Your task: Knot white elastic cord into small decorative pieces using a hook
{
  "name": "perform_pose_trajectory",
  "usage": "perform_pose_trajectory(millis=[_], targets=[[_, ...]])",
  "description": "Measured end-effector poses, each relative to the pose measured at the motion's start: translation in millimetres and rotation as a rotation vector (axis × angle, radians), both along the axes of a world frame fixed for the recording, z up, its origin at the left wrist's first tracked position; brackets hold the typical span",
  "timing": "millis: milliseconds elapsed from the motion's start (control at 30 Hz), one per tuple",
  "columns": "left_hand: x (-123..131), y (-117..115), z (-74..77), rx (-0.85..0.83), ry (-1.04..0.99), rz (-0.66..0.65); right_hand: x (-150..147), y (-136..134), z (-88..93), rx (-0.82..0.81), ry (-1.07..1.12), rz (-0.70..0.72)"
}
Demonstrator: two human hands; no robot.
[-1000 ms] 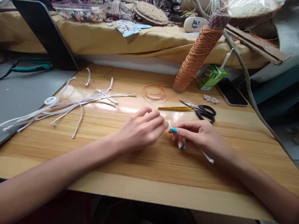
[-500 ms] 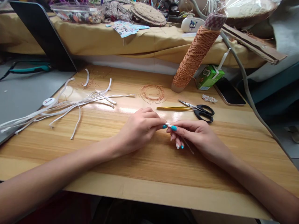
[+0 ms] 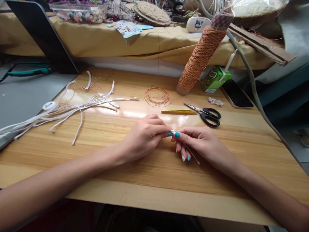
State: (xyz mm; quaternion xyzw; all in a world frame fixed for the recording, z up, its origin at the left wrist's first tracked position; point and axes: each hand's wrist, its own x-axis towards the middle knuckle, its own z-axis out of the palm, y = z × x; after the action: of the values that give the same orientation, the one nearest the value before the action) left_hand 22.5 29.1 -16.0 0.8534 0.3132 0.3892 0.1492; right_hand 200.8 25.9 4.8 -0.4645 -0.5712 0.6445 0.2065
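Note:
My left hand (image 3: 145, 137) and my right hand (image 3: 202, 141) meet fingertip to fingertip over the middle of the wooden table (image 3: 154, 180). Both pinch a thin white strip (image 3: 173, 132) between thumb and fingers; its tail (image 3: 193, 156) runs out under my right palm. A bundle of white strips (image 3: 72, 108) lies to the left. Just beyond my hands lie black-handled scissors (image 3: 207, 115) and a gold crochet hook (image 3: 177, 112).
A coil of copper-coloured cord (image 3: 156, 95) and a tall cone of the same cord (image 3: 201, 56) stand behind. A green juice box (image 3: 215, 78), a phone (image 3: 237, 94), small shells (image 3: 216, 101), a laptop (image 3: 33, 48) at left, and a cluttered cloth-covered shelf (image 3: 120, 35) at the back.
My hands have drawn closer together on the strip. The white tail that stuck out under my right wrist has been pulled up shorter beneath the palm.

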Motion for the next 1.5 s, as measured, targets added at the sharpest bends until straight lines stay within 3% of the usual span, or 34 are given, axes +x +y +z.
perform_pose_trajectory(millis=[267, 633, 1033, 1100, 1267, 1367, 1500], targets=[[0.2, 0.0, 0.0, -0.025, 0.027, -0.015, -4.4, -3.0, 0.6, 0.046, -0.081, 0.010], [-0.4, 1.4, 4.4, -0.416, -0.056, -0.006, 0.2, 1.9, -4.3, 0.236, -0.082, -0.028], [0.4, 0.9, 0.9, -0.480, -0.092, 0.014, -2.0, -2.7, -3.3, 0.415, -0.253, 0.013], [0.1, 0.5, -0.4, -0.509, -0.117, 0.005, -1.6, -3.1, -4.6, 0.533, -0.285, -0.019], [-0.7, 2.3, 0.5, -0.543, -0.202, 0.020, 1.8, -3.4, -3.8, 1.158, -0.426, -0.183], [-0.6, 1.3, 3.1, -0.482, -0.241, 0.058, 0.9, -6.3, -2.8, 1.101, -0.422, -0.057], [2.6, -5.4, 6.4, -0.534, -0.232, 0.063, -5.7, -13.4, -2.9, 0.950, -0.378, 0.057]])
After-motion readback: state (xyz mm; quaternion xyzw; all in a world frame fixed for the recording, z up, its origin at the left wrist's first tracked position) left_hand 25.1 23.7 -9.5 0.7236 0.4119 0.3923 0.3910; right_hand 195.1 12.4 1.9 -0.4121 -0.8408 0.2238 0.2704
